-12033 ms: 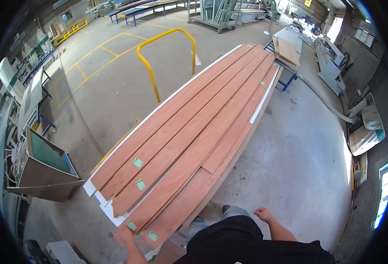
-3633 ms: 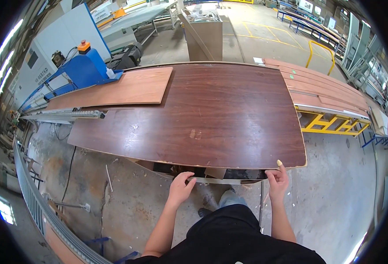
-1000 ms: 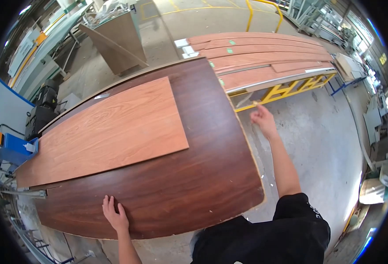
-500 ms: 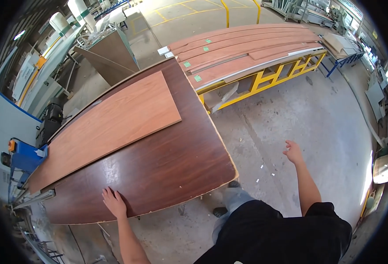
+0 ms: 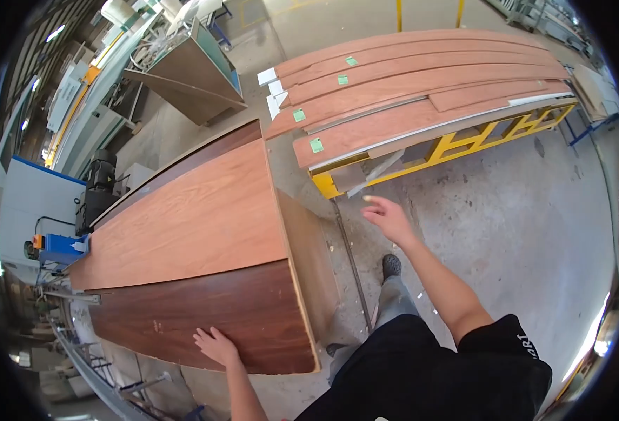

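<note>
My left hand (image 5: 216, 346) rests on the dark brown wood-grain tabletop (image 5: 204, 309), close to its near edge, fingers stretched out and apart. On the far part of that top lies a lighter reddish-brown wood panel (image 5: 183, 217), which reaches almost to the table's right end. My right hand (image 5: 389, 222) hangs in the air over the floor, between the table's end and a yellow-framed stand. Its fingers are loosely bent and apart, with nothing visible in them.
Long reddish wood boards (image 5: 394, 88) with green stickers lie on the yellow-framed stand (image 5: 457, 144) ahead to the right. A plain wooden side (image 5: 309, 252) drops below the tabletop's right end. A blue machine box (image 5: 64, 247) stands at the left, and a wooden bin (image 5: 190, 74) behind the table.
The view has shifted toward the table's right end and the stand. My right hand has come forward and inward. My left hand stays on the dark top, now nearer its right end.
</note>
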`<state>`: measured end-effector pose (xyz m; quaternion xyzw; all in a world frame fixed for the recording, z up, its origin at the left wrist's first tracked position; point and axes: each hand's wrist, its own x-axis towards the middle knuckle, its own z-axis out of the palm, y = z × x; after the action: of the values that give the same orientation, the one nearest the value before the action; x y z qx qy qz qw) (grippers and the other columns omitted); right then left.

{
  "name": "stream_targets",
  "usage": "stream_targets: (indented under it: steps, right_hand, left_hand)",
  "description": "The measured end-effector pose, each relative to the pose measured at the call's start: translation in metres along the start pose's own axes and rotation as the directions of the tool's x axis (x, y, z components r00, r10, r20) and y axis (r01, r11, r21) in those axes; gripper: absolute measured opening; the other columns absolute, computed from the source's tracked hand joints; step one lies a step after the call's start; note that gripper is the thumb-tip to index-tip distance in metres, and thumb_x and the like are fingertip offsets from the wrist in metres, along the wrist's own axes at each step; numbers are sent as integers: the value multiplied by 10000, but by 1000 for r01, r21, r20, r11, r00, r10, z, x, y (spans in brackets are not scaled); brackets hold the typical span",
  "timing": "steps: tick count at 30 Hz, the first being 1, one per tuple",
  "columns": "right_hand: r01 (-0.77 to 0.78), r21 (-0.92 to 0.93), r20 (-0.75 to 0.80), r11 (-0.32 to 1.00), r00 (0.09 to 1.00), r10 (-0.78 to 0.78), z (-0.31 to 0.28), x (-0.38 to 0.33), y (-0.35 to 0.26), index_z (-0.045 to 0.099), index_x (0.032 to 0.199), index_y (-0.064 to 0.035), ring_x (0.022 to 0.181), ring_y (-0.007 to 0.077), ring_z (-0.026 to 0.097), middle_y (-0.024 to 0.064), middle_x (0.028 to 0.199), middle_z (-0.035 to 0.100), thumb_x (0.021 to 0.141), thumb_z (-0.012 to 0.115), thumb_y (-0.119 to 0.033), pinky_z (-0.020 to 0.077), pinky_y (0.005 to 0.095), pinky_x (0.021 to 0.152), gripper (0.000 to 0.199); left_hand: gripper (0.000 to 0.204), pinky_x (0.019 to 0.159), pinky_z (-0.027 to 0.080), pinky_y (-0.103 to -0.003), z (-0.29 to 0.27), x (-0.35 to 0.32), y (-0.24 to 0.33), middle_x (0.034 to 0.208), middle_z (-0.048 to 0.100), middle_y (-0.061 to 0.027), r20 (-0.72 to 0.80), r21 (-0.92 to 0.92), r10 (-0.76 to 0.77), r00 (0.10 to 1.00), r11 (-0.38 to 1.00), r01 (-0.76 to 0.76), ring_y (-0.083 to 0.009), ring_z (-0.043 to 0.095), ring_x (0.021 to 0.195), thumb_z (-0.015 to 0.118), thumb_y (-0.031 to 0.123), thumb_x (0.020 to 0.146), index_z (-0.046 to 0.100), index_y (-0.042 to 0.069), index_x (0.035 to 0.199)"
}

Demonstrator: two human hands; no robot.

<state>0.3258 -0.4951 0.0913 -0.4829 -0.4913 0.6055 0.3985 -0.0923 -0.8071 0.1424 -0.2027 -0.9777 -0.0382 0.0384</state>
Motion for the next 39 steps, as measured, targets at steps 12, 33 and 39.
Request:
stream_targets:
  steps: [12, 33, 39]
  right_hand:
    - [-153, 602, 181, 784, 982, 52, 82, 251, -59, 458, 1227, 4, 812, 111, 611, 72, 981, 640, 852, 616, -55, 503, 234, 695, 411]
    - [-65, 469, 153, 881, 988, -9, -49, 267, -69, 502, 1199, -25, 727, 102, 603, 20, 847, 621, 839, 624, -51, 500, 242, 625, 380]
    - [82, 117, 28, 990, 996, -85, -90, 269, -91, 532, 1167, 15, 708, 100, 599, 45, 819, 617, 814, 639, -33, 501, 230, 605, 372]
  left_hand:
    - [502, 1070, 240, -445, -8, -60, 124, 1405, 326, -238, -72, -14, -21, 997, 1000, 20, -387, 299, 1296, 455, 269, 909, 397, 16, 1339]
    - [492, 1064, 255, -416, -3, -59, 117, 1384, 349, -249, -105, -1, 4, 994, 1000, -4, -379, 337, 1271, 430, 296, 928, 407, 11, 1328]
    - [494, 1068, 252, -428, -2, -55, 119, 1400, 346, -219, -91, 5, -8, 996, 1000, 8, -367, 323, 1289, 441, 303, 923, 408, 38, 1339]
